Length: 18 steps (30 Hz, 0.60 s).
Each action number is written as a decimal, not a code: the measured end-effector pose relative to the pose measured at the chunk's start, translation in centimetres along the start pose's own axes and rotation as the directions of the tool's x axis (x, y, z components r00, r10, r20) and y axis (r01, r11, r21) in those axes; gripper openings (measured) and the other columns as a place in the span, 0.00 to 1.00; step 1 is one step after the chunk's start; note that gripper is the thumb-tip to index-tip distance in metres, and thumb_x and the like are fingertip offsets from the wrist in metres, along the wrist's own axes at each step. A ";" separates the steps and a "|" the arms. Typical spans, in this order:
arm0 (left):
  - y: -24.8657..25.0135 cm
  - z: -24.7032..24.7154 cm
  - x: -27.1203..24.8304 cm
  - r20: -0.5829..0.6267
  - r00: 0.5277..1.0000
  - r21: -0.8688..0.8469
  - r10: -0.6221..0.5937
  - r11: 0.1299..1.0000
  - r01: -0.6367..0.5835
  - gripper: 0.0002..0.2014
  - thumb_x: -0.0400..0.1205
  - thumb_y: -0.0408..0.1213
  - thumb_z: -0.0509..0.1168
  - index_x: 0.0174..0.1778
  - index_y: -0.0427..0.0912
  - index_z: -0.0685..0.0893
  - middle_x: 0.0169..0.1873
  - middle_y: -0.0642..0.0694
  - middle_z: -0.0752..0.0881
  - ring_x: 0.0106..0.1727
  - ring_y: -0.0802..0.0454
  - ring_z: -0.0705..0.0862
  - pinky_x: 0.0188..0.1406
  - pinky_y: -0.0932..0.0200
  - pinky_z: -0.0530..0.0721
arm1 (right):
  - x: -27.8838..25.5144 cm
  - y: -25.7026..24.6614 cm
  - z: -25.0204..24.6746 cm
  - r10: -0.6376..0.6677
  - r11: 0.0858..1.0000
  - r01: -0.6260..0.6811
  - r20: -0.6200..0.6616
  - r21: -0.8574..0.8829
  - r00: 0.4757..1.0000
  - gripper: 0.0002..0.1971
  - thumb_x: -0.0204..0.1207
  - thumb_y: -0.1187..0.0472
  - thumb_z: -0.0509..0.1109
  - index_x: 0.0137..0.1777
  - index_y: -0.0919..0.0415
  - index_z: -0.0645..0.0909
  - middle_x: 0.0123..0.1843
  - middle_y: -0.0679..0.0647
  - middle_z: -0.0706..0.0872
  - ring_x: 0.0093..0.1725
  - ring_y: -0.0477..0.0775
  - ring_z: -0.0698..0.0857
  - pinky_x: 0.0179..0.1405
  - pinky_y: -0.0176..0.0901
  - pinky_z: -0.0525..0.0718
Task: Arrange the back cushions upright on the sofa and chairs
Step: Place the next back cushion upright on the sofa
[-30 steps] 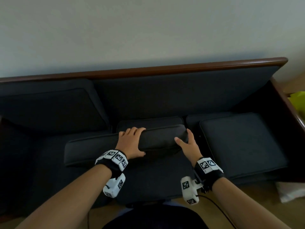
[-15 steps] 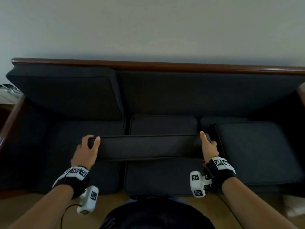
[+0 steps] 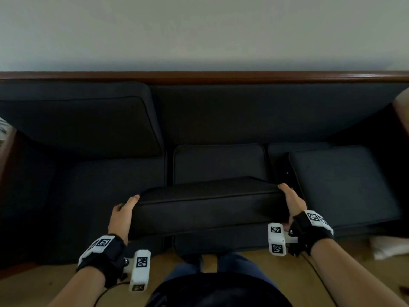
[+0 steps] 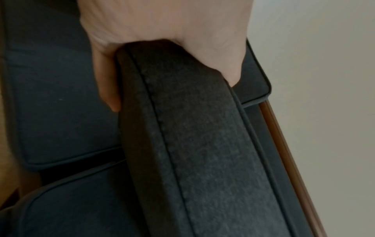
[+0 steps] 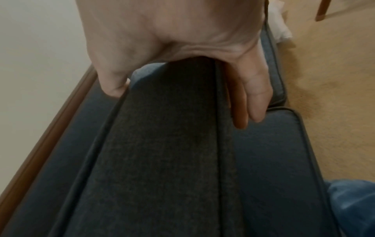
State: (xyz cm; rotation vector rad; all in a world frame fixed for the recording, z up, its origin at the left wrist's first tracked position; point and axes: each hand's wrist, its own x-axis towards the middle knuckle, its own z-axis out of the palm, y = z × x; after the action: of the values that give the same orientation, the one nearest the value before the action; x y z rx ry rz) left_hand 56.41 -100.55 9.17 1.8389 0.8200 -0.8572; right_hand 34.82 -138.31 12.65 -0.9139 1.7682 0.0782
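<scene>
Both hands are gripping the dark cushion point(image 3: 208, 207) by its short ends, left hand point(image 3: 120, 217) at 9 o'clock, right hand point(image 3: 293, 203) at 3 o'clock. It is hanging over the middle seat of the sofa point(image 3: 243, 111), bare backrest lying at 12 o'clock.

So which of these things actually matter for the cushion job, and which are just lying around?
Part of the job:
- held cushion, gripped by left hand and right hand
- upright cushion
- flat cushion
- sofa

Just lying about:
- white cloth on the floor
</scene>
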 end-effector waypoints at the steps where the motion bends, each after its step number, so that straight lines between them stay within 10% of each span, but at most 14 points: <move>1: -0.2 -0.1 -0.1 0.003 1.000 0.002 0.016 1.000 -0.016 0.47 0.58 0.69 0.72 0.74 0.55 0.74 0.68 0.39 0.76 0.67 0.34 0.77 0.69 0.31 0.76 | 0.0 0.2 -0.1 0.008 1.000 -0.008 -0.005 0.025 1.000 0.48 0.52 0.35 0.78 0.70 0.60 0.74 0.59 0.64 0.84 0.53 0.71 0.84 0.51 0.72 0.85; 9: -1.7 0.6 0.1 -0.058 0.998 -0.128 0.004 0.992 -0.011 0.30 0.55 0.59 0.76 0.54 0.56 0.83 0.60 0.39 0.83 0.59 0.35 0.83 0.65 0.31 0.80 | 1.2 0.1 -1.1 -0.020 0.982 0.034 -0.080 0.184 0.997 0.21 0.69 0.56 0.77 0.57 0.66 0.78 0.43 0.61 0.82 0.46 0.64 0.83 0.64 0.65 0.82; 18: 6.8 6.1 -1.2 -0.024 0.985 -0.103 0.169 0.980 -0.171 0.26 0.58 0.58 0.75 0.50 0.52 0.85 0.53 0.38 0.86 0.56 0.35 0.85 0.63 0.33 0.83 | 3.6 -7.1 -3.6 -0.096 0.952 0.126 -0.120 0.279 0.988 0.35 0.66 0.55 0.79 0.72 0.66 0.74 0.44 0.59 0.80 0.57 0.68 0.83 0.64 0.65 0.82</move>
State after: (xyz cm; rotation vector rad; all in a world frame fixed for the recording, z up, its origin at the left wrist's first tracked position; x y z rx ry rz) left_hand 59.98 -108.76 11.20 1.7951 0.6925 -0.6803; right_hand 35.87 -146.91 13.70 -0.8153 1.7644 -0.2972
